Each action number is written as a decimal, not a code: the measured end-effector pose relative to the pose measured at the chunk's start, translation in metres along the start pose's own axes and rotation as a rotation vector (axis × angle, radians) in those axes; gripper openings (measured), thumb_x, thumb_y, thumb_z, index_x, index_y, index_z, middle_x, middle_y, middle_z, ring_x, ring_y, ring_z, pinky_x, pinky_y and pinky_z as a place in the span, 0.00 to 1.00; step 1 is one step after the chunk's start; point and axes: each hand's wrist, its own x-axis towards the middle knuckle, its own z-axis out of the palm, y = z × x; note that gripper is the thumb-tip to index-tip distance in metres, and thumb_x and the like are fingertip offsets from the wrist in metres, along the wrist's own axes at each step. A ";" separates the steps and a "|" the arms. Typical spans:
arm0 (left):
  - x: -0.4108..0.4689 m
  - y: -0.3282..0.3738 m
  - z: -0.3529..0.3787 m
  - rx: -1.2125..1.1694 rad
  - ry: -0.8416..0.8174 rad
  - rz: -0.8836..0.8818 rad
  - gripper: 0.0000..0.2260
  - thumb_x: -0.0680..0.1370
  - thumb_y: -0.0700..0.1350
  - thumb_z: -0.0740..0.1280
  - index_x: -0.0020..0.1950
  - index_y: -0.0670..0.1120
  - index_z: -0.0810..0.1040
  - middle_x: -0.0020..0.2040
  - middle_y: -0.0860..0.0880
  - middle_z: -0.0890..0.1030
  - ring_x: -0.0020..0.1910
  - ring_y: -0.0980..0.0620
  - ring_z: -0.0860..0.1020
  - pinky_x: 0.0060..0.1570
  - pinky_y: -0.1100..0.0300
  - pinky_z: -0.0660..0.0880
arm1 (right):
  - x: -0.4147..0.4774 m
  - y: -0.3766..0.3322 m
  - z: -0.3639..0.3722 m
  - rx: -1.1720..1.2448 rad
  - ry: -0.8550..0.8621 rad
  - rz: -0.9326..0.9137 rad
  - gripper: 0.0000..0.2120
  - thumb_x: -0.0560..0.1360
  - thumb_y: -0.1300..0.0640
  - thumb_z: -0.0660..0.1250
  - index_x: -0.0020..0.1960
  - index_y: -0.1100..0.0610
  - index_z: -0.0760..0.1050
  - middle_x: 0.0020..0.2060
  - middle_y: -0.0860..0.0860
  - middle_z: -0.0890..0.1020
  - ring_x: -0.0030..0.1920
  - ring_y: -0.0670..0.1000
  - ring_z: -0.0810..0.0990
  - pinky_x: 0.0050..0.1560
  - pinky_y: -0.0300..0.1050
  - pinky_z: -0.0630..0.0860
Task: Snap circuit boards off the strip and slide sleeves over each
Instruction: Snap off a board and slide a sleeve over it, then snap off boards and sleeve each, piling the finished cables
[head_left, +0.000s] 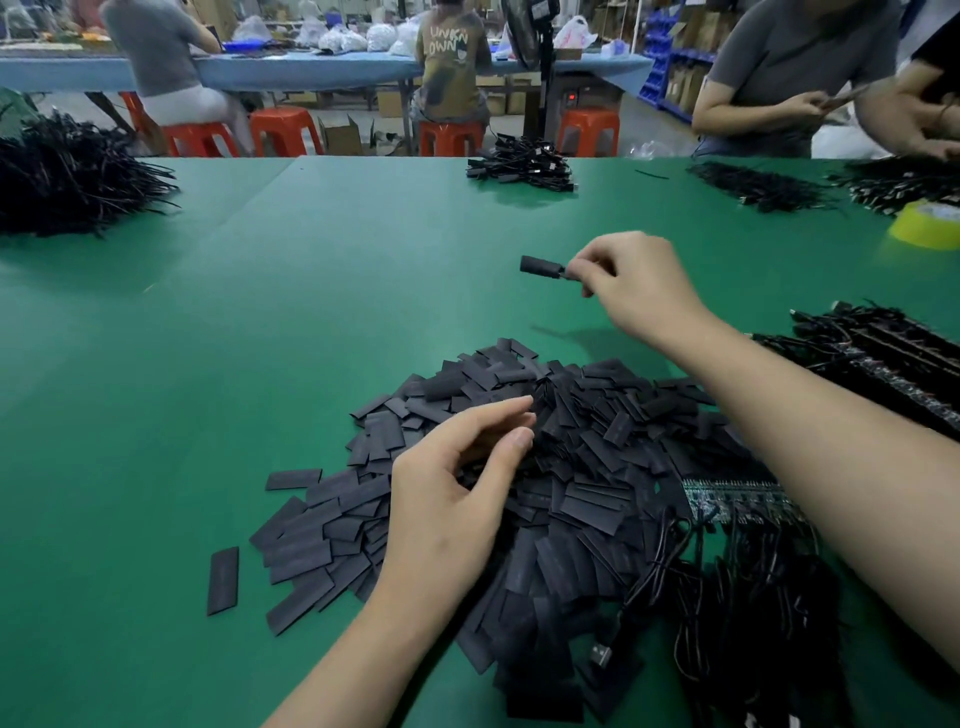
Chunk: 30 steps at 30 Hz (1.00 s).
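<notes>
The right hand (631, 280) is reached out over the green desk (260, 322), its thumb and fingertips pinched together on the end of a small sleeved piece (543, 266) that sticks out to the left, clear of the surface; held by one end and away from the body like this, it looks finished and on its way to be dropped further out, toward the far bundle of cabled parts (519, 166). The left hand (457, 478) rests low at the near edge of the heap of flat black sleeves (582, 457), fingers loosely curled with thumb and forefinger apart just over the pile, holding nothing that can be seen; it is likely poised there to pick the next sleeve while the other hand is busy. The heap sits directly in front of the person so either hand can reach it. The strip of circuit boards (737, 499) lies just right of the heap, partly under the right forearm, with its black cables (748, 613) trailing toward the near edge. More strips (883, 353) are stacked further right, within reach as stock. A roll of yellow tape (927, 224) stands well apart at the far right.
</notes>
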 end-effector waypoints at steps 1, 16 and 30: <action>0.000 0.000 0.000 0.004 -0.003 -0.001 0.10 0.80 0.41 0.71 0.59 0.53 0.85 0.52 0.58 0.87 0.54 0.56 0.85 0.57 0.62 0.79 | 0.011 0.005 0.013 -0.043 -0.056 0.006 0.08 0.82 0.54 0.67 0.50 0.54 0.85 0.42 0.52 0.86 0.34 0.49 0.75 0.41 0.45 0.68; 0.002 -0.004 -0.002 0.118 -0.046 0.050 0.08 0.79 0.43 0.73 0.57 0.53 0.86 0.51 0.62 0.86 0.53 0.60 0.83 0.53 0.68 0.77 | -0.052 0.015 -0.027 -0.208 -0.321 -0.094 0.06 0.79 0.54 0.71 0.54 0.52 0.84 0.51 0.48 0.85 0.52 0.49 0.82 0.59 0.48 0.76; -0.002 -0.002 0.000 0.227 -0.105 0.079 0.08 0.79 0.44 0.73 0.56 0.55 0.86 0.50 0.62 0.85 0.53 0.59 0.83 0.55 0.66 0.78 | -0.159 0.038 -0.073 -0.640 -0.633 0.104 0.28 0.70 0.31 0.72 0.62 0.44 0.73 0.57 0.42 0.76 0.63 0.47 0.74 0.61 0.48 0.71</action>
